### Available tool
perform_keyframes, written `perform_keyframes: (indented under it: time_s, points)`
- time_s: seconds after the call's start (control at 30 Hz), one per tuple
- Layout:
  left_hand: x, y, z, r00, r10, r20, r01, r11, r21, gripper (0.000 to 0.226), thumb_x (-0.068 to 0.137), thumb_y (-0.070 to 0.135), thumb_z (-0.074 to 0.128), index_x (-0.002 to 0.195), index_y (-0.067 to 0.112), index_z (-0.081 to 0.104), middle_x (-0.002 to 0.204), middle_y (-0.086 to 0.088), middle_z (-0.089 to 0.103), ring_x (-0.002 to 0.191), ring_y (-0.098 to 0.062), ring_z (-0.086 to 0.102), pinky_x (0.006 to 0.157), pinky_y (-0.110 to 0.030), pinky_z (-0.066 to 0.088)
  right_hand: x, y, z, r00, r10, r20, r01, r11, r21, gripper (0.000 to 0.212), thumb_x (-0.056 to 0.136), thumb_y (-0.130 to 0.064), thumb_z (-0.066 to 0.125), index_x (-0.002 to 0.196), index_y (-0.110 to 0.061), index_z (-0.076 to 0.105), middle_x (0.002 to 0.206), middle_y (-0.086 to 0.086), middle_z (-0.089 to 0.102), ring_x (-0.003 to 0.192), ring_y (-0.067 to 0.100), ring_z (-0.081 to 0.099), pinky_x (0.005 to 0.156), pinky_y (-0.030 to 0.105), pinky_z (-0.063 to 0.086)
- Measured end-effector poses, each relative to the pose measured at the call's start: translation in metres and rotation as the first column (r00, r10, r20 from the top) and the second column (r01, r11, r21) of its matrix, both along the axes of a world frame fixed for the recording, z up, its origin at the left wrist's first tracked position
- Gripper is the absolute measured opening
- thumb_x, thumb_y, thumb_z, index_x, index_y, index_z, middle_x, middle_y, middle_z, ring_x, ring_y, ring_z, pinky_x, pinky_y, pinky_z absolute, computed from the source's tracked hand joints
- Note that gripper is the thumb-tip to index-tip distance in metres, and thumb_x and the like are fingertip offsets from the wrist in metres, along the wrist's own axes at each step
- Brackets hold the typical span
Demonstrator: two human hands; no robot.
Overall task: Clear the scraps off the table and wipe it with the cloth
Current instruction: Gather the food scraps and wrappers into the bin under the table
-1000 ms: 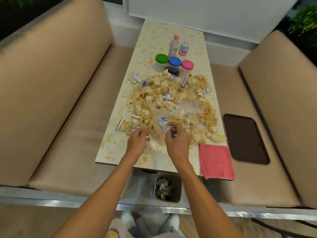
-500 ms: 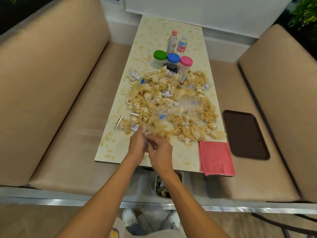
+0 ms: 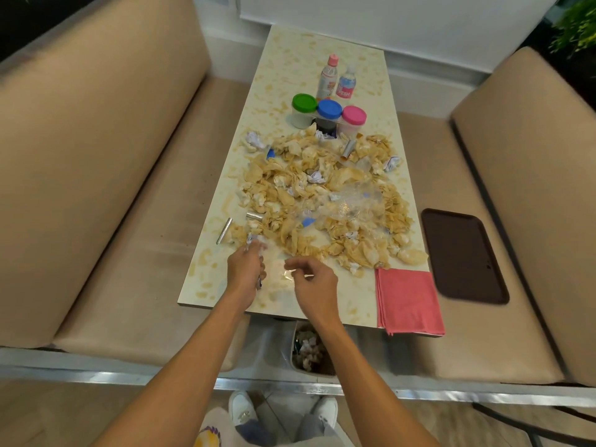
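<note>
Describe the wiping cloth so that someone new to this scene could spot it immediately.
Start at the long speckled table and go to its near right corner. There lies the cloth, folded flat and overhanging the near edge, beside the dark tray. It alone is pink fabric; the scraps are crumpled and mostly beige.

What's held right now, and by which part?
Left hand pinches a crumpled wrapper by its near edge, another scrap tucked in its palm. Right hand: cannot tell.

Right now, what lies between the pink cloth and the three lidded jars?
In the head view, the scrap pile fills that stretch: beige scraps, crumpled paper, clear plastic film.
</note>
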State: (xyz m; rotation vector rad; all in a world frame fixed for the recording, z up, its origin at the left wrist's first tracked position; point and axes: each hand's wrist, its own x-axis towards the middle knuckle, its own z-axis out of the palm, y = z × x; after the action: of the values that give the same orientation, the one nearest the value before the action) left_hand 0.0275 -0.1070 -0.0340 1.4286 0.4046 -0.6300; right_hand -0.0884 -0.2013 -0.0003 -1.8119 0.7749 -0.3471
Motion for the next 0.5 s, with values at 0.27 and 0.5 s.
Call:
perform_keyframes:
  time_s: [0.27,0.5]
  points:
    - [-0.001,0.004,-0.004,0.994,-0.106,0.008,0.105,0.993,0.045,0.033,0.092,0.043,0.078,0.088,0.015,0.06,0.048,0.006,0.046,0.046,-0.015,0.043,0.051,-0.029,0.03,0.029,-0.049,-0.035,0.958,0.04,-0.285,-0.15,0.914,-0.376,0.041,0.096,-0.018,0.068,0.136,-0.009,0.061,0.132,0.011,0.058,0.124,0.028,0.051,0.104,0.04,0.046]
    - [-0.005,0.004,-0.009,0.989,-0.139,0.042,0.135,0.988,0.072,0.022,0.099,0.026,0.07,0.086,0.01,0.063,0.062,-0.003,0.066,0.064,-0.024,0.056,0.053,-0.032,0.038,0.027,-0.046,-0.042,0.918,0.13,-0.375,-0.328,0.783,-0.53,0.03,0.089,-0.005,0.067,0.118,-0.006,0.073,0.105,0.013,0.07,0.107,0.034,0.051,0.094,0.048,0.048]
